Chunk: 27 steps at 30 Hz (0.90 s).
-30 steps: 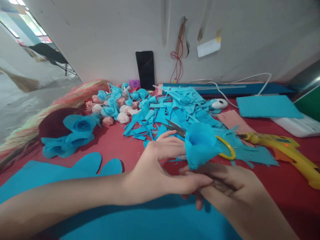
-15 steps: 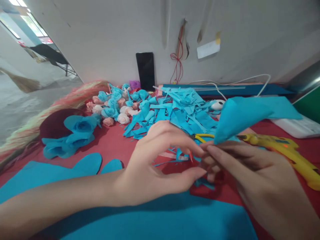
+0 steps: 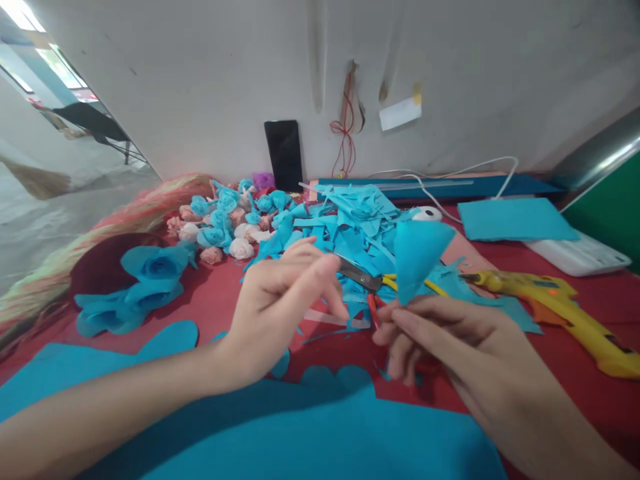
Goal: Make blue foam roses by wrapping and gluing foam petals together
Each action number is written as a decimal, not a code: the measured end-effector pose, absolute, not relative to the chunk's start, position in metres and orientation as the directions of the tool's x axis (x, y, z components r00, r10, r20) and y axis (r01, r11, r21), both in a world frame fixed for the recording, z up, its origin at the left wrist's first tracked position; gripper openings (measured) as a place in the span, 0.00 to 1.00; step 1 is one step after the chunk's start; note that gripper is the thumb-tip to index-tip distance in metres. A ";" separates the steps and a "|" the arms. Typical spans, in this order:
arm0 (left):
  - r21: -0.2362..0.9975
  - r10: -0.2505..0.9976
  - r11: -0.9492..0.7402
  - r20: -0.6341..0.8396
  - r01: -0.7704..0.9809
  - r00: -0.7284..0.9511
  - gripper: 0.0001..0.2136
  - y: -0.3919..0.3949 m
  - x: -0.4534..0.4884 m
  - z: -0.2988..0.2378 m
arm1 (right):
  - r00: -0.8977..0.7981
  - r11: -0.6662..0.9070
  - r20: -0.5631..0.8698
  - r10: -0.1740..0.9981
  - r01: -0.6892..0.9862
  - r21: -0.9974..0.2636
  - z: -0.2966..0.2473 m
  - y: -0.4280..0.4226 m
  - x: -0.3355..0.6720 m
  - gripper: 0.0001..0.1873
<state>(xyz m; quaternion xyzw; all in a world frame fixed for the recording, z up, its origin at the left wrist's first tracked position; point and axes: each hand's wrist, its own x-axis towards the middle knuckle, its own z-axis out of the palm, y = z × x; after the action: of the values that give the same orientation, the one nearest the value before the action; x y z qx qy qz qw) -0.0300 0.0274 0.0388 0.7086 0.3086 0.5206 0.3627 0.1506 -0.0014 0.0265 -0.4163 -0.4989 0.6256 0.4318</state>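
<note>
My right hand [image 3: 440, 337] pinches the bottom tip of a blue paper cone [image 3: 417, 253] and holds it upright above the red table [image 3: 575, 373]. My left hand [image 3: 285, 300] hovers just to the left of it, fingers loosely curled, thumb and index apart, with nothing in it. Yellow-handled scissors [image 3: 370, 280] lie on the blue scraps behind both hands. A red-handled tool [image 3: 374, 308] shows partly between the hands.
A pile of blue paper scraps [image 3: 350, 220] and small paper roses [image 3: 220, 220] fill the table's middle. Larger blue flowers [image 3: 145, 280] lie left. A yellow glue gun [image 3: 560, 307] lies right. A big blue sheet [image 3: 300, 433] covers the near edge. A dark phone [image 3: 284, 155] leans on the wall.
My left hand has let go of the cone's tip and drawn back to the left. The right hand turned the cone more upright and keeps hold of it.
</note>
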 end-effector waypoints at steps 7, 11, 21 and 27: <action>0.960 0.819 0.016 0.147 -0.278 0.554 0.10 0.039 -0.028 0.024 | -0.448 -0.271 -0.196 0.873 -0.111 -0.956 0.029 -0.010 0.150 0.12; 0.965 0.681 0.059 0.148 -0.255 0.717 0.11 0.036 -0.028 0.028 | -0.509 -0.274 -0.171 0.844 -0.134 -0.952 0.027 -0.011 0.148 0.09; 0.955 0.545 0.030 0.231 -0.294 0.806 0.12 0.036 -0.028 0.028 | -0.697 -0.325 -0.165 0.697 -0.102 -0.940 0.028 -0.013 0.142 0.13; 0.968 0.638 -0.205 0.243 -0.143 0.731 0.15 0.030 -0.031 0.024 | -0.702 -0.349 -0.190 0.687 -0.090 -0.933 0.024 -0.014 0.139 0.13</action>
<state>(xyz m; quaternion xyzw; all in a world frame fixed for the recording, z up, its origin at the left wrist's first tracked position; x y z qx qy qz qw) -0.0310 0.0302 0.0240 0.7061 0.1751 0.3221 0.6058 0.1386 -0.0142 0.0239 -0.2918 -0.5111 0.7678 0.2530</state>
